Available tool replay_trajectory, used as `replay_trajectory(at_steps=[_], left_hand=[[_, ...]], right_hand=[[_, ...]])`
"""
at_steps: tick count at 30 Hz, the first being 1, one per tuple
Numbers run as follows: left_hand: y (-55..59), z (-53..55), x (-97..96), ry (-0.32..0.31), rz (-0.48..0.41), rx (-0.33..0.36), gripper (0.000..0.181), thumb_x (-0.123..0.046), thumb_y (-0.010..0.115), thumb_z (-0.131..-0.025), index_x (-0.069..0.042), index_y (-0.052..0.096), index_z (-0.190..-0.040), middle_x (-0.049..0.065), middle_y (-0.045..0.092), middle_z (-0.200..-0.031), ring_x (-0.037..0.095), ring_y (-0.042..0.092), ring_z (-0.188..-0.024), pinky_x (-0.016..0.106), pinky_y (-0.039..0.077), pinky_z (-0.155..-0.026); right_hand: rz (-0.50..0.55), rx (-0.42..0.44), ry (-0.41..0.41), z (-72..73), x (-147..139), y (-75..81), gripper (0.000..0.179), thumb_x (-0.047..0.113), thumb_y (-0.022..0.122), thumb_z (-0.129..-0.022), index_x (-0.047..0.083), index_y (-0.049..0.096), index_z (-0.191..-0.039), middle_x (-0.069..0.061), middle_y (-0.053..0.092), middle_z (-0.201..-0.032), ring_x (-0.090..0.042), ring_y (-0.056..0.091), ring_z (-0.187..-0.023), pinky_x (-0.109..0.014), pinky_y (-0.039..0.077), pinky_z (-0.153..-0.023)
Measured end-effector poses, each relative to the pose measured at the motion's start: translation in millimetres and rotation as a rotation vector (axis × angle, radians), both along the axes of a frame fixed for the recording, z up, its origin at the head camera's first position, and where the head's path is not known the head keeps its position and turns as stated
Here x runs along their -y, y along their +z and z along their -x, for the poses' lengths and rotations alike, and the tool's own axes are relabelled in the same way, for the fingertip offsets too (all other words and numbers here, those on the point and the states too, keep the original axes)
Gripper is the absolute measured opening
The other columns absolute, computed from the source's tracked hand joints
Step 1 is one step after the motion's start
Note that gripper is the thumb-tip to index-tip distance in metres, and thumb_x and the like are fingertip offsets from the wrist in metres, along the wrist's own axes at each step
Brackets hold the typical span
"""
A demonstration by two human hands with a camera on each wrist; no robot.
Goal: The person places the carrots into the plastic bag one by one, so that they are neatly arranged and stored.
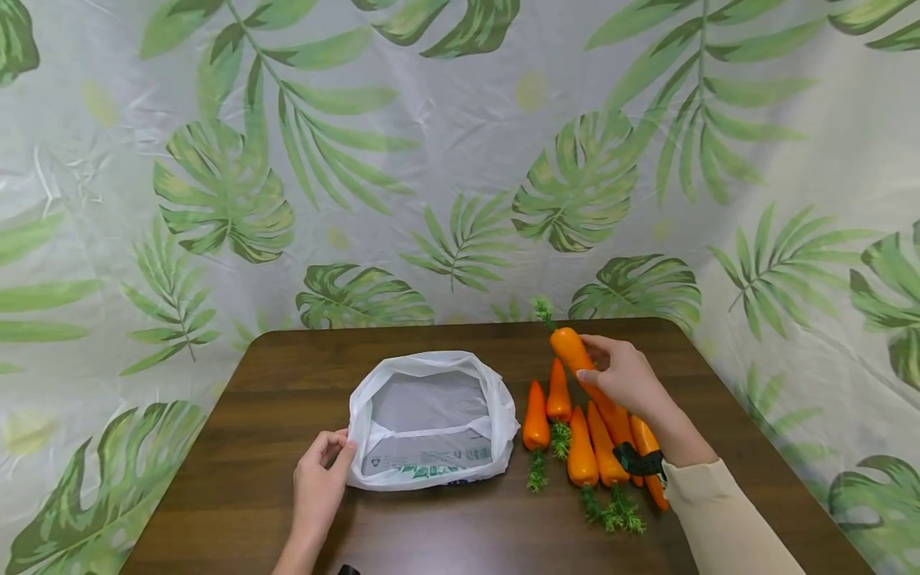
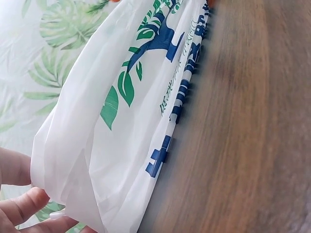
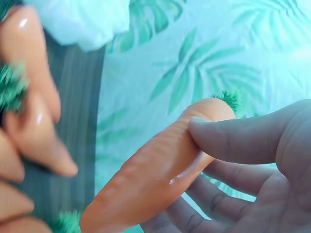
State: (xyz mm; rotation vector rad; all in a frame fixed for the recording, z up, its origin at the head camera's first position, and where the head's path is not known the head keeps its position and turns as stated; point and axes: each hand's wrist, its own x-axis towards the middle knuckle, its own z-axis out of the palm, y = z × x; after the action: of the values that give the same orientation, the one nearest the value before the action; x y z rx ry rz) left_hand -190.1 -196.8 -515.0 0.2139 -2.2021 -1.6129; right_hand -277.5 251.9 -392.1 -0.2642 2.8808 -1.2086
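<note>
An orange toy carrot (image 1: 573, 351) with a green leafy top is pinched between the thumb and fingers of my right hand (image 1: 624, 375), raised above the other carrots; the right wrist view shows this carrot (image 3: 150, 170) slanting through the grip. On the left, my left hand (image 1: 321, 471) pinches the side of a white plastic bag (image 1: 362, 471), whose wide mouth faces up. Green leaves and dark blue lettering mark the bag (image 2: 116, 126) in the left wrist view. Several more carrots (image 1: 580, 455) lie on the table right of the bag, mostly with leafy tops toward me.
The dark wooden table (image 1: 273, 415) has rounded far corners. Behind it hangs a pale curtain (image 1: 460, 144) printed with green leaves. A small black object (image 1: 348, 569) shows at the bottom edge. My right wrist wears a black band (image 1: 638, 461).
</note>
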Motion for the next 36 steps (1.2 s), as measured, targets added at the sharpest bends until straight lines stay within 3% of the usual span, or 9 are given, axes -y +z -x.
replay_trajectory(at_steps=[6,12,23,29,36], left_hand=[[-0.4,0.4,0.2,0.002,0.009,-0.003,0.010,-0.009,0.071,-0.094,-0.003,0.064,-0.090,0.014,0.071,-0.117,0.033,0.065,-0.116,0.006,0.039,-0.087],[-2.6,0.8,0.5,0.004,0.020,0.013,0.011,-0.011,0.071,-0.094,-0.004,0.064,-0.091,0.013,0.071,-0.118,0.032,0.065,-0.116,0.007,0.039,-0.087],[-2.5,1.9,1.6,0.003,0.043,0.015,0.010,-0.011,0.070,-0.095,-0.004,0.064,-0.091,0.012,0.071,-0.118,0.032,0.064,-0.117,0.007,0.039,-0.088],[-3.2,2.5,2.4,0.005,0.048,0.014,0.010,-0.011,0.070,-0.095,-0.005,0.064,-0.091,0.012,0.071,-0.118,0.032,0.065,-0.117,0.005,0.038,-0.086],[-3.6,2.9,2.3,0.004,0.049,0.017,0.009,-0.011,0.070,-0.094,-0.005,0.065,-0.091,0.012,0.071,-0.118,0.031,0.065,-0.117,0.007,0.039,-0.087]], right_hand=[[0.028,-0.003,0.053,4.3,37,10.2,0.064,0.009,0.072,-0.093,0.009,0.045,-0.151,-0.017,0.060,-0.134,-0.032,0.065,-0.110,-0.046,0.055,-0.085],[0.042,-0.011,0.123,9.1,71,15.7,0.065,0.007,0.073,-0.092,0.011,0.046,-0.150,-0.014,0.063,-0.131,-0.025,0.068,-0.101,-0.041,0.056,-0.080],[-0.027,-0.049,0.219,26.1,124,19.3,0.060,0.007,0.075,-0.090,0.010,0.052,-0.145,-0.006,0.066,-0.123,-0.024,0.065,-0.105,-0.041,0.054,-0.088],[-0.045,-0.072,0.288,34.9,153,15.0,0.060,0.004,0.076,-0.088,0.011,0.054,-0.144,-0.004,0.066,-0.124,-0.021,0.065,-0.105,-0.040,0.052,-0.090],[-0.090,-0.121,0.429,47.5,176,3.1,0.060,0.002,0.076,-0.086,0.012,0.056,-0.142,-0.001,0.064,-0.126,-0.017,0.064,-0.103,-0.034,0.052,-0.087]])
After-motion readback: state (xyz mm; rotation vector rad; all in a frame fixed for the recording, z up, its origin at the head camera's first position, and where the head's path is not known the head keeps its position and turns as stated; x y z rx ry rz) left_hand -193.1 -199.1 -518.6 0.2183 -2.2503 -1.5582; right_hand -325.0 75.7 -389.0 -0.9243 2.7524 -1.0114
